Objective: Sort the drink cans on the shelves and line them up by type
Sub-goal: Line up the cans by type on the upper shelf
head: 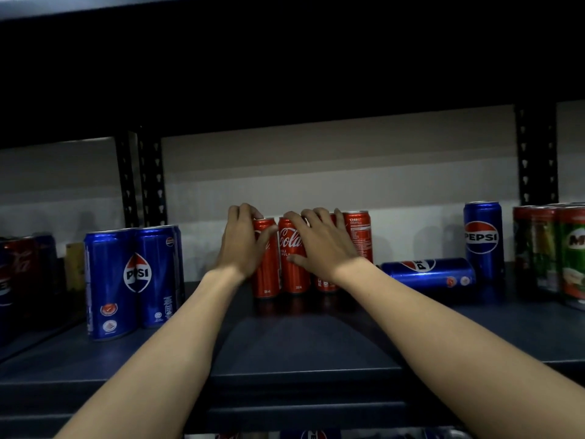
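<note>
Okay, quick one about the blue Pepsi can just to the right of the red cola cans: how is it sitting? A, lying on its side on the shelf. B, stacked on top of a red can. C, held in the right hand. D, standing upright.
A: the blue can lies flat on the shelf, beside the red cans and clear of both hands.

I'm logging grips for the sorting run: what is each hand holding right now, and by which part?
Left hand grips the leftmost red cola can around its upper body. Right hand grips the next red cola can around its upper body.
</note>
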